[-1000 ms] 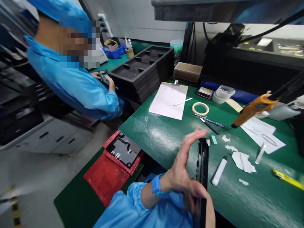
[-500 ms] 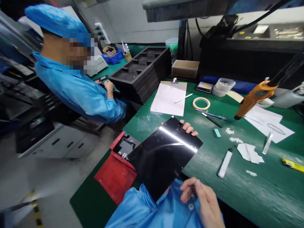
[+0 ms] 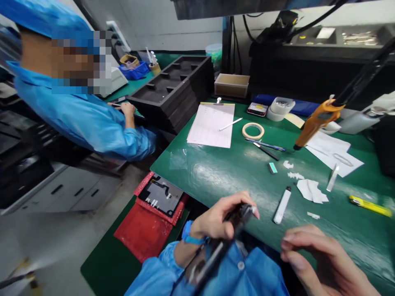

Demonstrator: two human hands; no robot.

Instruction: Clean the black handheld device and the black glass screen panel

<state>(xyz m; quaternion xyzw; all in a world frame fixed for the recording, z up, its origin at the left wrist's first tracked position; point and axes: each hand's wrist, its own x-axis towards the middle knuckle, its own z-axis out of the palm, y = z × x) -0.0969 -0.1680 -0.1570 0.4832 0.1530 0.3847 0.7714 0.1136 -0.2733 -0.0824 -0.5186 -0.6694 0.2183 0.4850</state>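
Where green bench (image 3: 222, 176) adjoins floor (image 3: 61, 246), left hand (image 3: 219, 218) clasps dark panel (image 3: 224, 246)—long axis rising rightward—right hand (image 3: 327, 259) half-curled, empty.

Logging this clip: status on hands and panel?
Left hand grips dark panel, near edge-on. Right hand apart, half-curled, seemingly empty. White tool on bench beyond.

One held panel (image 3: 217, 255) — one tape roll (image 3: 253, 137), one yellow cutter (image 3: 370, 206)
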